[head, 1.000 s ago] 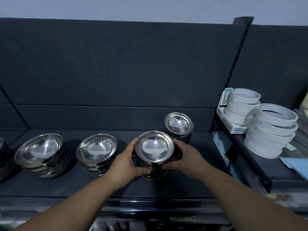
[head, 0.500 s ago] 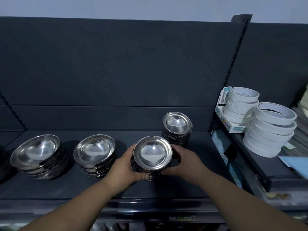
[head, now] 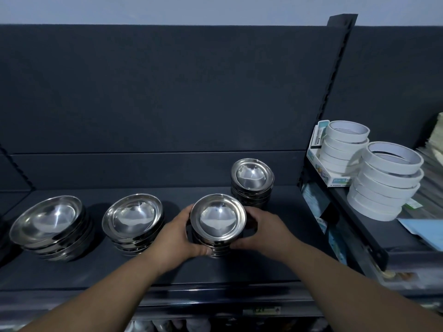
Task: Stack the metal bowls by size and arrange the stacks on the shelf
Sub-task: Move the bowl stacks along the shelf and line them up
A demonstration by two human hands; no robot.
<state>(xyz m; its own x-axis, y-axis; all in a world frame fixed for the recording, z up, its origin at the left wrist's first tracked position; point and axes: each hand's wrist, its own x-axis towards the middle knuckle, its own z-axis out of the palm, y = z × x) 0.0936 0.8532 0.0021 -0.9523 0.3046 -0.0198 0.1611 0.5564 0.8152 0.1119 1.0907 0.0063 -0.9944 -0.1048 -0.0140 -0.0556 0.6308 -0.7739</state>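
Note:
A stack of small metal bowls (head: pixel 217 221) stands on the dark shelf (head: pixel 100 267), slightly right of centre. My left hand (head: pixel 173 236) grips its left side and my right hand (head: pixel 263 230) grips its right side, fingers curled around the stack. Behind it to the right stands another stack of small bowls (head: pixel 252 182). To the left sit a medium bowl stack (head: pixel 133 220) and, further left, a large bowl stack (head: pixel 48 226).
A raised side shelf (head: pixel 374 236) on the right carries two piles of white tape rolls (head: pixel 386 183) and a small box. A slotted upright post (head: pixel 335 75) divides the bays. The dark back panel rises behind the bowls.
The stack between my hands has come lower and nearer the shelf's front. My hands have kept their hold on it.

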